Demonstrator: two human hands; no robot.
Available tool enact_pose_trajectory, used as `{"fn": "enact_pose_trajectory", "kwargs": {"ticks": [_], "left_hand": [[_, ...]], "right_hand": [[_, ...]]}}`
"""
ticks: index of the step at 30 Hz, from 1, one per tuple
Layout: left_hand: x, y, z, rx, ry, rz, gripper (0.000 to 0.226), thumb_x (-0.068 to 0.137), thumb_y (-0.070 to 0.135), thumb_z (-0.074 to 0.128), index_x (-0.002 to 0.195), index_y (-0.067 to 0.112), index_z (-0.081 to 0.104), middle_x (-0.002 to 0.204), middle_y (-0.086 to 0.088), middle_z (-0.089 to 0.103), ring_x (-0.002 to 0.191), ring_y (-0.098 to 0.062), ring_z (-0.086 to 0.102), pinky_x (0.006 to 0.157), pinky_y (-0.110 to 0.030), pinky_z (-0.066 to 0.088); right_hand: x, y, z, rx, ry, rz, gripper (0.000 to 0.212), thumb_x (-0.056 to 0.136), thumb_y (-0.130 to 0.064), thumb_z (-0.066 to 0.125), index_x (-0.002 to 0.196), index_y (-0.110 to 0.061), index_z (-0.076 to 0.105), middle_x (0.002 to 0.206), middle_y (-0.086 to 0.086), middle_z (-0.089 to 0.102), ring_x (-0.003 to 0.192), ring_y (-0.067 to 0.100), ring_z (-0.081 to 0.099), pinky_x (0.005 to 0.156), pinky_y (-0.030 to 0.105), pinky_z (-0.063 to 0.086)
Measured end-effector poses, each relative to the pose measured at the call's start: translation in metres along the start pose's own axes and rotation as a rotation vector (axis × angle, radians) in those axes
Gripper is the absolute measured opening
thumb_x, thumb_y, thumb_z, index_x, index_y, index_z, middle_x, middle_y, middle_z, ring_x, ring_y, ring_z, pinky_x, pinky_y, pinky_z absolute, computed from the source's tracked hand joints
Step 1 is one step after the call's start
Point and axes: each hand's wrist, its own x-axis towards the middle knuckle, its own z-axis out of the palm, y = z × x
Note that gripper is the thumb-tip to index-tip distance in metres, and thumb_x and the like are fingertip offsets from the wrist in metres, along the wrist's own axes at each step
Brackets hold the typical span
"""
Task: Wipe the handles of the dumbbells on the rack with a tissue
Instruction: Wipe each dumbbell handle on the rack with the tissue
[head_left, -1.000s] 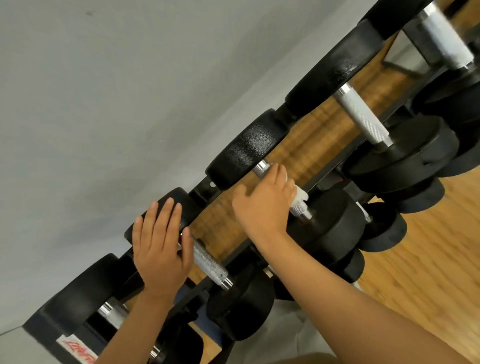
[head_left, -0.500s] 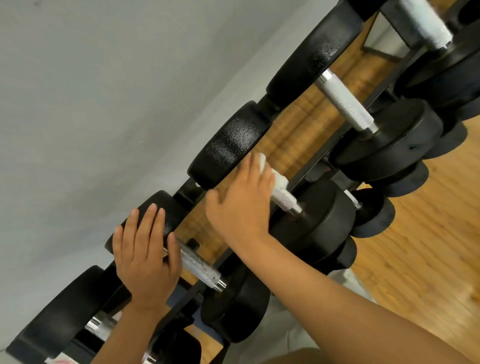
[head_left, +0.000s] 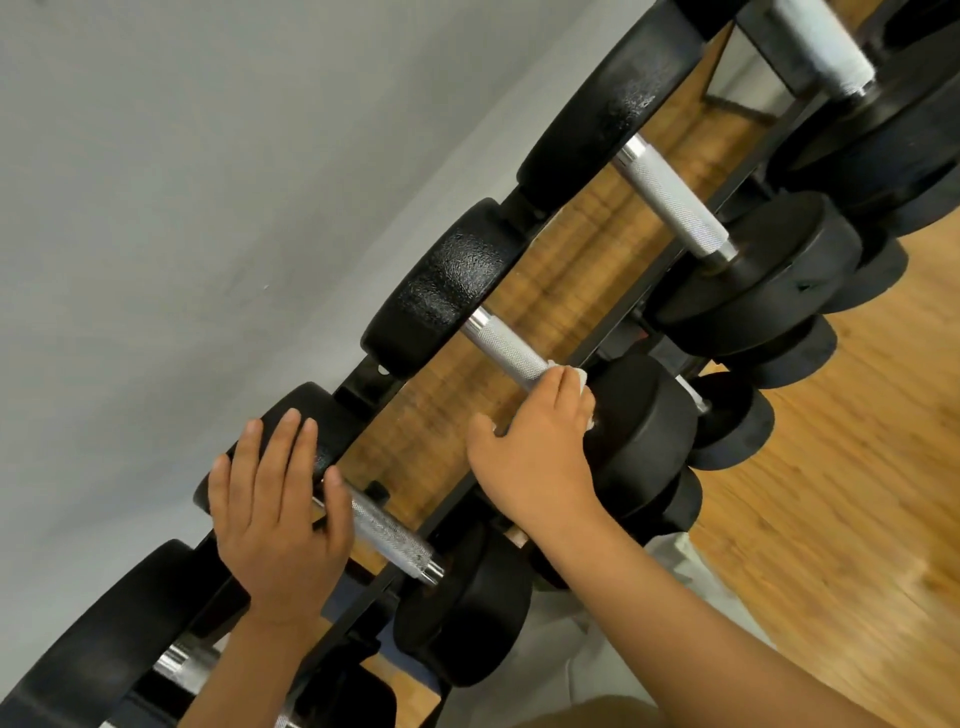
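On the rack (head_left: 691, 270), mid-wipe: our left hand (head_left: 275, 514) lies flat-fingered on one dumbbell, right hand (head_left: 540, 441) fingers clamped round the tissue (head_left: 577, 375) at the handle (head_left: 506, 351)'s near end; next, likely the neighbouring handle.

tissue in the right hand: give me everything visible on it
The tissue is white, crumpled, soft-looking paper. Only small bits show: a wad past the fingertips and a sliver lower down beside the black weight. The right hand grips it, fingers curled, wrapping it around the near end of a knurled metal handle, right against that weight. The rest is hidden under the hand.
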Motion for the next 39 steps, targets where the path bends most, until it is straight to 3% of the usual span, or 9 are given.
{"fn": "enact_pose_trajectory", "kwargs": {"ticks": [6, 14, 19, 22, 24, 28, 32, 36, 39], "left_hand": [[0.000, 0.000, 0.002, -0.009, 0.019, -0.017, 0.036, 0.099, 0.019, 0.053, 0.127, -0.001, 0.064, 0.132, -0.016, 0.062, 0.131, -0.035, 0.051, 0.109, -0.054, 0.038], [0.001, 0.002, 0.003, -0.025, 0.048, -0.023, 0.035, 0.097, 0.017, 0.055, 0.126, 0.000, 0.065, 0.133, -0.015, 0.062, 0.132, -0.034, 0.052, 0.112, -0.052, 0.036], [0.001, 0.000, 0.007, -0.022, 0.087, -0.015, 0.035, 0.096, 0.016, 0.056, 0.125, 0.000, 0.066, 0.130, -0.015, 0.064, 0.130, -0.035, 0.054, 0.106, -0.057, 0.041], [0.002, 0.002, 0.009, -0.032, 0.111, -0.024, 0.035, 0.096, 0.016, 0.055, 0.125, 0.000, 0.066, 0.130, -0.015, 0.065, 0.130, -0.034, 0.054, 0.105, -0.058, 0.042], [0.004, 0.005, 0.008, -0.050, 0.127, -0.045, 0.034, 0.096, 0.017, 0.055, 0.123, 0.000, 0.067, 0.130, -0.014, 0.065, 0.129, -0.033, 0.055, 0.107, -0.056, 0.041], [0.007, 0.007, 0.006, -0.071, 0.124, -0.087, 0.034, 0.098, 0.020, 0.053, 0.124, 0.002, 0.067, 0.132, -0.013, 0.064, 0.132, -0.029, 0.052, 0.113, -0.050, 0.036], [0.010, 0.010, 0.003, -0.090, 0.110, -0.112, 0.035, 0.098, 0.021, 0.052, 0.125, 0.004, 0.067, 0.132, -0.012, 0.064, 0.133, -0.028, 0.051, 0.115, -0.049, 0.034], [0.010, 0.012, -0.001, -0.114, 0.092, -0.138, 0.037, 0.098, 0.022, 0.052, 0.126, 0.003, 0.066, 0.133, -0.012, 0.063, 0.135, -0.029, 0.049, 0.118, -0.049, 0.030], [0.010, 0.014, -0.004, -0.139, 0.046, -0.165, 0.039, 0.098, 0.024, 0.050, 0.128, 0.003, 0.065, 0.136, -0.012, 0.061, 0.138, -0.028, 0.045, 0.121, -0.049, 0.025]], "right_hand": [[0.006, 0.003, -0.010, -0.198, -0.059, -0.010, 0.082, 0.097, -0.038, 0.043, 0.153, 0.001, -0.003, 0.162, 0.016, -0.007, 0.149, 0.029, -0.009, 0.122, 0.043, 0.003], [0.021, -0.014, 0.013, -0.198, 0.134, -0.372, 0.075, 0.096, -0.026, 0.042, 0.153, 0.001, 0.001, 0.162, 0.015, -0.002, 0.149, 0.026, -0.008, 0.122, 0.039, -0.006], [0.016, 0.014, 0.001, -0.220, 0.115, -0.423, 0.072, 0.094, -0.004, 0.042, 0.154, -0.004, 0.002, 0.163, 0.010, 0.000, 0.150, 0.020, -0.003, 0.122, 0.033, 0.000], [0.022, 0.015, -0.009, -0.179, 0.121, -0.484, 0.068, 0.090, 0.009, 0.046, 0.152, -0.004, 0.022, 0.159, 0.009, 0.020, 0.146, 0.021, 0.018, 0.118, 0.027, 0.016], [0.031, 0.018, -0.017, -0.224, 0.182, -0.577, 0.061, 0.088, 0.013, 0.049, 0.145, -0.004, 0.038, 0.150, 0.009, 0.036, 0.135, 0.024, 0.035, 0.106, 0.031, 0.036], [0.046, 0.025, -0.033, -0.315, 0.232, -0.829, 0.045, 0.082, 0.017, 0.055, 0.124, 0.003, 0.060, 0.128, 0.018, 0.057, 0.115, 0.037, 0.053, 0.092, 0.047, 0.051], [0.046, 0.036, -0.052, -0.380, 0.215, -1.107, 0.031, 0.083, 0.010, 0.061, 0.112, 0.004, 0.067, 0.115, 0.018, 0.064, 0.105, 0.036, 0.060, 0.088, 0.041, 0.053], [0.027, 0.056, -0.073, -0.467, 0.211, -1.278, 0.029, 0.086, 0.003, 0.065, 0.115, 0.001, 0.067, 0.117, 0.014, 0.062, 0.107, 0.027, 0.057, 0.093, 0.029, 0.046], [0.009, 0.082, -0.086, -0.572, 0.227, -1.394, 0.026, 0.090, -0.006, 0.060, 0.115, -0.002, 0.068, 0.117, 0.013, 0.063, 0.105, 0.024, 0.055, 0.092, 0.029, 0.044]]}}
